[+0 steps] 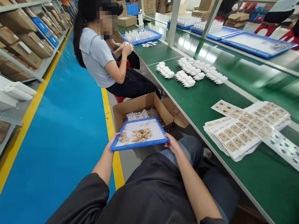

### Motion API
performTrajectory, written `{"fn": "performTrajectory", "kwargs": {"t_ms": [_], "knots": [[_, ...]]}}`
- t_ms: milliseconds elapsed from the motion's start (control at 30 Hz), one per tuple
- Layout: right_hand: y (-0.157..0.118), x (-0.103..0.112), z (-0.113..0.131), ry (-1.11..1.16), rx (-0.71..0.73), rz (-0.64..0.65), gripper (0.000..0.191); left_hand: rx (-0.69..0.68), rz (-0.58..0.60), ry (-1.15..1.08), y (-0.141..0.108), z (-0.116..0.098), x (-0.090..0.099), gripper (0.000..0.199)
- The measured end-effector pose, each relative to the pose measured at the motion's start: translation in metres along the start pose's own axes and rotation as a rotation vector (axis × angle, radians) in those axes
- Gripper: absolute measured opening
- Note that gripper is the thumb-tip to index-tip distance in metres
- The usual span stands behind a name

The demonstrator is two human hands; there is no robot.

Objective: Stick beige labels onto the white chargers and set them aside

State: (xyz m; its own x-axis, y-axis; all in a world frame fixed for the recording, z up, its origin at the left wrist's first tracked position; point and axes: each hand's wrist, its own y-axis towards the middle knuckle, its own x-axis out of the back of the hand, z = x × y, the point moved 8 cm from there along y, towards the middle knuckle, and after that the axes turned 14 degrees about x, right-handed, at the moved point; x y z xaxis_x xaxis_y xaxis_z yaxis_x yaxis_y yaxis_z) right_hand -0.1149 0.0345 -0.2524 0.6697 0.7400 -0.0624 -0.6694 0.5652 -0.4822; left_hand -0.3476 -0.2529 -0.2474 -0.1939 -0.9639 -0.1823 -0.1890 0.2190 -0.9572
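Note:
A white tray with a blue rim (138,145) is held level between my two hands, above my lap and close to an open cardboard box. My left hand (113,141) grips its left edge, the fingers mostly hidden under it. At the near right corner my right hand (172,143) is closed on the rim. Small tan pieces (142,134) lie in a loose pile on the tray's white floor. Just beyond the tray, the cardboard box (136,103) contains white sheets with dark spots (137,115) and tan scraps.
The green workbench (189,107) runs along my right. On it lie stacked sticker sheets (232,134) and rows of white plug-like parts (187,78). A co-worker in a light blue shirt (95,58) sits ahead. Shelves of cartons (25,48) line the left beyond the blue floor (63,129).

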Motion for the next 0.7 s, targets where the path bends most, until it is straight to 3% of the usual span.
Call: {"fn": "performTrajectory", "kwargs": {"t_ms": [167,367,500,700], "knots": [[0.03,-0.005,-0.012,0.077,-0.006,-0.066,0.038,0.103,-0.142,0.058,0.028,-0.005,0.004,0.038],[0.048,-0.005,-0.023,0.115,0.053,-0.121,0.036,0.164,-0.231,0.139,0.031,0.003,0.013,0.038],[0.048,-0.001,-0.019,0.146,0.16,-0.128,0.035,0.147,-0.253,0.176,0.033,-0.013,0.015,0.038],[0.046,0.004,-0.011,0.171,0.271,-0.151,0.054,0.104,-0.277,0.212,0.041,-0.04,0.011,0.037]]}}
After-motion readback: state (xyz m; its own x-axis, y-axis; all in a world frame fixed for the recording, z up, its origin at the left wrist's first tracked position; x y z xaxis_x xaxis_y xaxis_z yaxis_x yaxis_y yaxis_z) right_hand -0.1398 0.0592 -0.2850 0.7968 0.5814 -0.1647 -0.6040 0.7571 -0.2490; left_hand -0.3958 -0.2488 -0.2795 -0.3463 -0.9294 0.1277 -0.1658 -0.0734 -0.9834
